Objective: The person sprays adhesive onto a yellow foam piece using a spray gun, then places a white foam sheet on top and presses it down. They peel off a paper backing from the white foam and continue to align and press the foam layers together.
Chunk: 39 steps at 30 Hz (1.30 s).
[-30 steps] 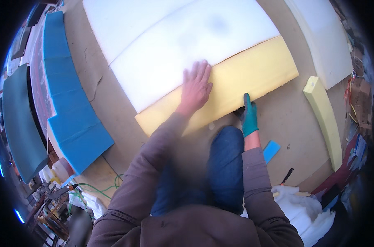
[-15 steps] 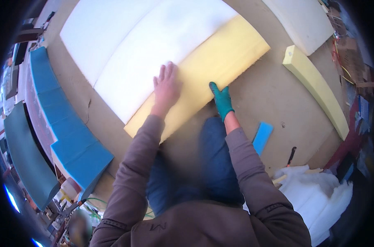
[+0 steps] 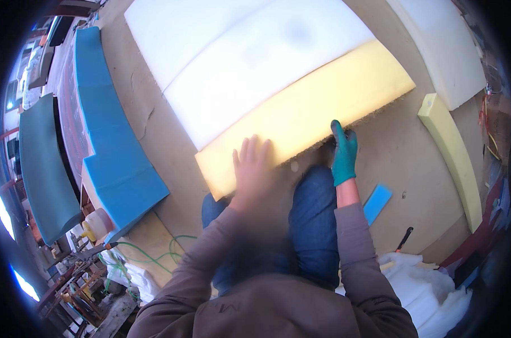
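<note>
Head view from where I'm standing: it's all about the yellow foam strip point(image 3: 314, 110), lying right under the bare left hand point(image 3: 252, 169) and running off past the gloved right hand point(image 3: 344, 156). Left fingers are fanned out straight over its near edge, not clasping anything. It's blurry there, so no clue how hard they're pressing. The right one has its thumb up against the near edge, but the other fingers are mostly tucked out of sight, so I honestly can't tell if it's pinching or just touching.

My guess is that strip's super light, soft and squishy, and not slippery. It's long though, so it'd probably flop if lifted from one end. I'd take it with palms well apart, thumbs on top, fingers under. That ragged edge by the glove looks crumbly, so I wouldn't pinch hard there.

Just beyond both hands, white foam point(image 3: 255, 67) sits along the strip's far side. Right of the glove there's a small blue piece point(image 3: 377, 204), with a curved pale foam piece point(image 3: 452, 160) farther out. Nearer the body on that side: a knife point(image 3: 404, 239) and fluffy white wadding point(image 3: 424, 287). Well left of the bare hand is a big blue foam sheet point(image 3: 120, 152).
</note>
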Motion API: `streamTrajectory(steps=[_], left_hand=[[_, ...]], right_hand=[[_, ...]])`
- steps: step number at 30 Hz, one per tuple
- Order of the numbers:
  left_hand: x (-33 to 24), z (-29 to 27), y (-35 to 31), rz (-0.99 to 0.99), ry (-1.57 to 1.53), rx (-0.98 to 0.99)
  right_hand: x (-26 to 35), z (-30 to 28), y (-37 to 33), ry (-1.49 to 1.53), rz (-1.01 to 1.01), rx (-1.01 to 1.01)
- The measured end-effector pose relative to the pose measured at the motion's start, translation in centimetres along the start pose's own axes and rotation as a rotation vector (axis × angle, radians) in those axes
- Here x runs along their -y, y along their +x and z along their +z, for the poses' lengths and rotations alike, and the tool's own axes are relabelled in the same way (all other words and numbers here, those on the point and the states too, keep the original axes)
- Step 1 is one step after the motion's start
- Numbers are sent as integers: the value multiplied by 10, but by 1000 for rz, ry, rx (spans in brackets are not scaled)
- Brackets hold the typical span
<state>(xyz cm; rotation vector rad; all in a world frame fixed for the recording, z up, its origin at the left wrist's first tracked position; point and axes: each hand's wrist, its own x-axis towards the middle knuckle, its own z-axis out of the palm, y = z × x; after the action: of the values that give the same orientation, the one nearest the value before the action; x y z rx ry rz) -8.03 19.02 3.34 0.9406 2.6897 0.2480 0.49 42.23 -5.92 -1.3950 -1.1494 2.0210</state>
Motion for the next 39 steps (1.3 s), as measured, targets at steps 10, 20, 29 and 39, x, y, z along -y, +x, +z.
streamTrajectory(steps=[10,20,29,39], left_hand=[[91,-102,76,67,-128,-397],[92,-53,6,-75,-152,-460],[167,-3,-24,-917,-1327,-360],[259,-27,16,-733,-1255,-320]], right_hand=[[87,110,-12,80,-358,444],[31,16,91,169,-156,-33],[32,142,76,-109,-94,183],[20,181,55,-166,-131,144]])
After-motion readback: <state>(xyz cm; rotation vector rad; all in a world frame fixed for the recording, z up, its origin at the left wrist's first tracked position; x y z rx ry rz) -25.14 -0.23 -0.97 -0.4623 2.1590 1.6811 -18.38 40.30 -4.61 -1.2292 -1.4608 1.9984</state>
